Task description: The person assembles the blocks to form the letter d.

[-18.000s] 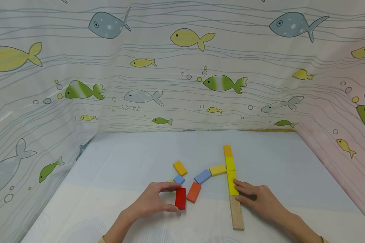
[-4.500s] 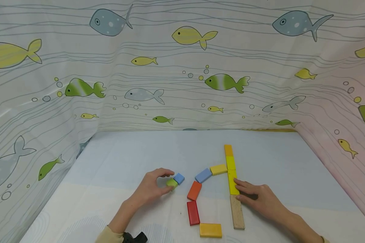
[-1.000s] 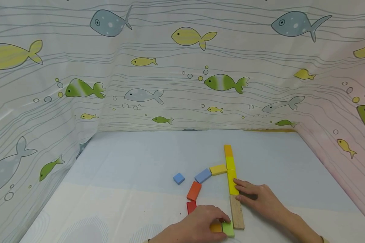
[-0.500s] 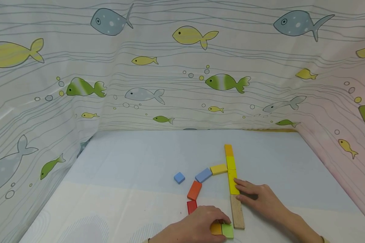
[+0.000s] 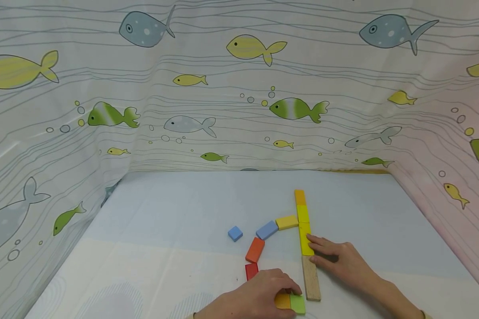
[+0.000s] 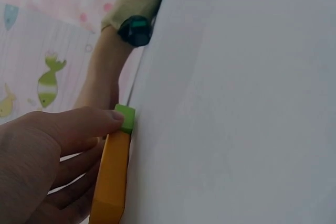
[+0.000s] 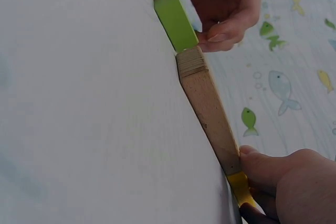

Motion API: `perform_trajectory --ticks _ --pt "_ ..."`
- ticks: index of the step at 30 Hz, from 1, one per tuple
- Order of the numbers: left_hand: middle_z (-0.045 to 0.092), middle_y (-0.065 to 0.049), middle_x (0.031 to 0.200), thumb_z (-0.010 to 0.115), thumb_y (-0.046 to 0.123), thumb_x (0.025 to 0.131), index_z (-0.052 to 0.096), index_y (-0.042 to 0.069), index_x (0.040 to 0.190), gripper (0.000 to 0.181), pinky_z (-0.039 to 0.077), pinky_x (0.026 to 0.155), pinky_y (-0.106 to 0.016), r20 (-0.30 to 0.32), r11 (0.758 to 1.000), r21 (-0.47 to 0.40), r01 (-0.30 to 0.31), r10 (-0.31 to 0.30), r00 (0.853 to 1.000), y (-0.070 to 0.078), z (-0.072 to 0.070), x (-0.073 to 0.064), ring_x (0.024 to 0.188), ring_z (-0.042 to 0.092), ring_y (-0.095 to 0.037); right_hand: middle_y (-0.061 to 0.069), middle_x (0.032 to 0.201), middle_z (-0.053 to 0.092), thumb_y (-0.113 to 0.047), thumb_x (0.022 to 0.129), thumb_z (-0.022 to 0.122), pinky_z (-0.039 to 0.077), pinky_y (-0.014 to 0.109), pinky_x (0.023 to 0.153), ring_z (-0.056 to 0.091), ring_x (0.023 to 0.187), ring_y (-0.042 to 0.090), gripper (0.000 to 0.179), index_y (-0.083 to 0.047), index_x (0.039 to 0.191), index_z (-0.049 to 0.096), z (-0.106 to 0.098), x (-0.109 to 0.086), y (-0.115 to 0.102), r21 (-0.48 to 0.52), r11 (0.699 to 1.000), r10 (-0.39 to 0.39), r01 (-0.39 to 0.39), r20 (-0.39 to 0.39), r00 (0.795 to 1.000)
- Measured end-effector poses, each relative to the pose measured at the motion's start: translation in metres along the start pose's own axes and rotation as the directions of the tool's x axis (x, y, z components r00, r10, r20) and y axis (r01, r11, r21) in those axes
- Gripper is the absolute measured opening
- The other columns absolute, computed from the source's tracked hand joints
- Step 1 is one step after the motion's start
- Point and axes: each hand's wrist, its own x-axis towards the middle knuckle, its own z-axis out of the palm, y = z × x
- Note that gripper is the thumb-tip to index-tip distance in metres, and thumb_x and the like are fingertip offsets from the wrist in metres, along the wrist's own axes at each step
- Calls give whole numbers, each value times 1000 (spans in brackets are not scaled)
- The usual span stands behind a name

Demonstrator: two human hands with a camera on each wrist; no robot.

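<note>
In the head view my left hand pinches a small green block between thumb and fingers, near the front of the table. The green block sits against the end of an orange-yellow block, partly covered by the hand. My right hand rests its fingertips on the right side of a straight row, touching a bright yellow block and a bare wooden block. In the right wrist view the green block lies close to the wooden block's end.
Red, orange-red, blue and pale yellow blocks curve towards the row. A yellow block and an orange block form its far end. A small blue block stands apart at left.
Earlier, my left hand brought the red and orange-yellow blocks into the curve, then carried the green block from beside the small blue one. Lately the green block shifted slightly nearer me. My right hand stays put.
</note>
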Motion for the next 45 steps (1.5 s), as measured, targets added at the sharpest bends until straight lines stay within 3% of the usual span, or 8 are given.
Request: perform_trajectory --ticks 9,28,33,38,41,45 --pt "64 22 109 75 31 90 67 26 126 37 49 81 -11 21 997 -56 54 -53 998 0 0 -2 89 51 8 -10 134 64 -43 88 73 58 35 91 62 120 20 44 -17 124 72 0 0 -1 -1 1000 -15 15 -7 1000" --pt "65 23 111 75 32 91 68 26 124 35 49 83 -11 1 997 -72 16 -16 1000 -4 -1 -3 92 54 10 -10 135 63 -42 88 73 57 40 93 62 122 23 44 -17 124 72 2 -2 1 9 1000 -17 18 -17 1000" --pt "65 24 111 71 36 93 68 25 123 33 49 85 -11 -70 999 -25 -33 31 997 -9 -11 -5 97 56 11 -9 134 64 -42 88 74 57 39 92 63 121 22 44 -17 124 72 2 -1 2 5 999 -35 35 -24 999" --pt "71 11 111 71 31 94 69 16 121 31 53 89 -17 -229 997 -42 -70 59 972 -25 -32 -10 101 63 0 -8 133 64 -40 87 75 58 39 91 63 120 22 43 -17 123 72 3 -1 2 7 999 -43 44 -28 999" --pt "73 3 110 72 23 93 69 12 119 28 56 90 -24 -332 995 -77 -58 29 943 -37 -45 -15 100 67 -9 -7 134 64 -39 87 75 58 40 91 63 120 23 43 -16 123 72 3 -1 2 11 999 -51 51 -31 998" --pt "74 0 110 74 16 91 70 10 118 28 57 91 -33 -437 994 -107 4 -51 898 -53 -60 -22 101 68 -17 -6 134 64 -38 87 75 57 40 91 63 120 24 43 -14 123 72 3 -1 2 13 998 -55 56 -32 998"
